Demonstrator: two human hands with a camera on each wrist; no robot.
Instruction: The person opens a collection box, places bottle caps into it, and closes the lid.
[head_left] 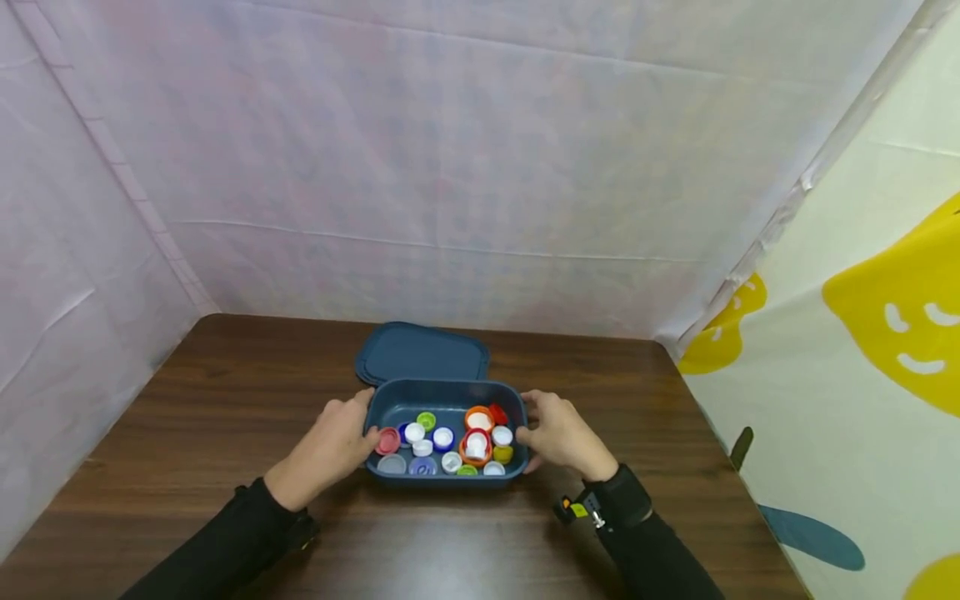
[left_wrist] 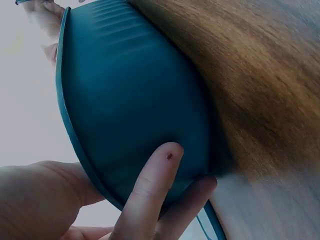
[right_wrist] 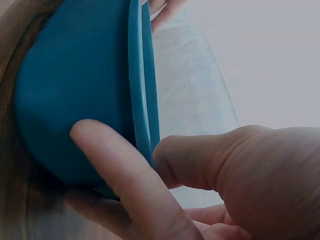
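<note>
A dark blue rectangular container (head_left: 442,393) stands on the table, holding several plastic bottle caps in white, red, orange, green, yellow and blue. My left hand (head_left: 335,442) grips its left end, thumb at the rim and fingers along the outer wall. At the right end, my right hand (head_left: 564,435) holds it in the same way. In the left wrist view, fingers (left_wrist: 150,187) press against the outside of the container (left_wrist: 125,90). The right wrist view has the thumb at the rim of the container (right_wrist: 75,75) and a finger (right_wrist: 120,160) on its outer wall.
Just behind the container lies a flat dark blue lid (head_left: 422,352). The brown wooden table (head_left: 247,392) meets a pale fabric wall (head_left: 442,167) at its back edge. To the right hangs a white sheet (head_left: 817,350) with yellow printed shapes.
</note>
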